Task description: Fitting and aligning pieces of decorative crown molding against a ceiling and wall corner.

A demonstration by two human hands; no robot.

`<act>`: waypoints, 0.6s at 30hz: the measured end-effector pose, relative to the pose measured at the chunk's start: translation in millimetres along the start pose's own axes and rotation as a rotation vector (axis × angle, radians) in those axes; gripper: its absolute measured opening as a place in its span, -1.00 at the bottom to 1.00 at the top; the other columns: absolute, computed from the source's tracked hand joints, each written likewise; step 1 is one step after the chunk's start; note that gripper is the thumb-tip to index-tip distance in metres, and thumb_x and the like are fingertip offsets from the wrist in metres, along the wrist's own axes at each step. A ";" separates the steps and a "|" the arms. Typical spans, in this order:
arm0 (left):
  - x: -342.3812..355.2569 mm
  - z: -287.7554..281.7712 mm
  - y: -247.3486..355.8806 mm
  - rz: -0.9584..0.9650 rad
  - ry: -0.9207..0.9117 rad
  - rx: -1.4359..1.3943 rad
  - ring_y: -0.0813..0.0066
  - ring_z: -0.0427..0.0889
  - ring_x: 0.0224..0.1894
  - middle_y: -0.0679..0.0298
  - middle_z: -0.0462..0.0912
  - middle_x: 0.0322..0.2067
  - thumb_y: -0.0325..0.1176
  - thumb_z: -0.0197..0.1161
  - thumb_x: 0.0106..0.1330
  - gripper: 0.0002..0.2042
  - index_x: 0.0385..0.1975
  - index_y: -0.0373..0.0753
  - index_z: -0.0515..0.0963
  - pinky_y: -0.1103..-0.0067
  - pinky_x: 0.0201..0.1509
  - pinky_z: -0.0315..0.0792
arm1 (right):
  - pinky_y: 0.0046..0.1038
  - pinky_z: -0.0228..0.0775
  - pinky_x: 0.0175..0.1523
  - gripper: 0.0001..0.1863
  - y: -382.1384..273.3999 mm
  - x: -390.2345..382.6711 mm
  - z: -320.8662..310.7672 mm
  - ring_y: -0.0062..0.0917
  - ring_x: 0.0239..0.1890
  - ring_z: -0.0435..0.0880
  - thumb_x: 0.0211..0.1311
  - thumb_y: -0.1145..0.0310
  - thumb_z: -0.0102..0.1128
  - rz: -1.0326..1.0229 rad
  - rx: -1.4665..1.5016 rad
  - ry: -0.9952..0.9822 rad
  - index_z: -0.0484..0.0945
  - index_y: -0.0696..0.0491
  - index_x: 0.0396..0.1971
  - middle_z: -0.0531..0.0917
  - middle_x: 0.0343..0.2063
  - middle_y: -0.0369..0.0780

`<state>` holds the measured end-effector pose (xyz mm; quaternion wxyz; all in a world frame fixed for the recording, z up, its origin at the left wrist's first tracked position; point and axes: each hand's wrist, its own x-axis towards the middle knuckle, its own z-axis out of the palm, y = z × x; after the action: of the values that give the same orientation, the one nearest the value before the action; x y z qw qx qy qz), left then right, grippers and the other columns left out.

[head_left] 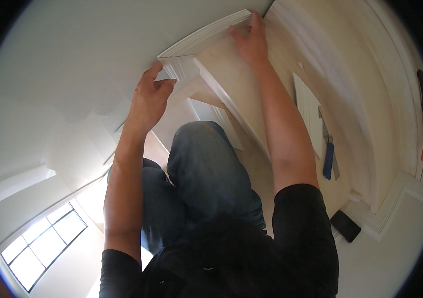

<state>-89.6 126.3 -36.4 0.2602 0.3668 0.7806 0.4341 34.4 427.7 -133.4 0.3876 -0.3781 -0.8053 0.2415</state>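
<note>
Touching white trim along the wall with fingers spread, using the left hand at one end and the right hand at the other.

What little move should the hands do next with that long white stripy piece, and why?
Perhaps the left hand could gently nudge the left end of the white grooved strip against the grooved piece just below it in the picture, because a thin dark line shows where they meet. The right hand is at the other end, so it might steady that side.
</note>
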 end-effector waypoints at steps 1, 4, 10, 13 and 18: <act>0.3 -0.4 -0.8 -0.002 0.004 0.000 0.11 0.67 0.27 -0.16 0.51 0.34 -0.33 0.15 0.45 -0.41 0.42 -0.52 0.32 0.35 0.38 0.44 | -0.26 0.47 0.34 0.00 -0.6 -0.5 -0.4 -0.23 0.23 0.61 0.27 0.00 0.45 0.012 0.012 -0.003 0.14 0.22 0.52 0.27 0.47 0.02; 1.2 -1.5 -3.8 -0.009 0.013 0.033 0.12 0.67 0.27 -0.11 0.56 0.31 -0.32 0.15 0.44 -0.42 0.42 -0.47 0.35 0.36 0.38 0.43 | -0.24 0.42 0.38 0.01 -2.0 -0.7 -1.7 -0.22 0.27 0.58 0.27 -0.01 0.44 0.040 0.032 -0.028 0.13 0.21 0.52 0.23 0.49 0.03; 4.0 -2.2 -8.4 -0.009 -0.005 0.037 0.11 0.69 0.22 -0.19 0.47 0.35 -0.24 0.21 0.45 -0.36 0.42 -0.53 0.31 0.37 0.31 0.47 | -0.20 0.36 0.45 0.03 -1.0 0.8 -3.4 -0.20 0.34 0.52 0.26 -0.06 0.42 0.038 0.024 -0.048 0.10 0.19 0.53 0.19 0.52 0.03; 3.8 -2.2 -8.9 -0.015 -0.004 0.051 0.10 0.69 0.22 -0.20 0.45 0.36 -0.25 0.21 0.45 -0.37 0.42 -0.53 0.31 0.36 0.31 0.47 | -0.19 0.35 0.46 0.03 -2.9 0.0 -4.2 -0.17 0.35 0.50 0.26 -0.07 0.41 0.054 0.037 -0.064 0.11 0.19 0.53 0.18 0.52 0.03; 3.8 -2.5 -9.2 0.003 -0.011 0.075 0.09 0.70 0.20 -0.21 0.43 0.36 -0.26 0.20 0.47 -0.38 0.42 -0.53 0.30 0.37 0.30 0.49 | -0.18 0.33 0.47 0.03 0.1 1.5 -3.9 -0.14 0.38 0.48 0.26 -0.07 0.40 0.041 0.016 -0.060 0.11 0.19 0.53 0.18 0.52 0.03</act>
<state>-96.8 124.9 -43.5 0.2498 0.3799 0.7943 0.4030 37.0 429.4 -130.5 0.3613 -0.3841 -0.8066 0.2670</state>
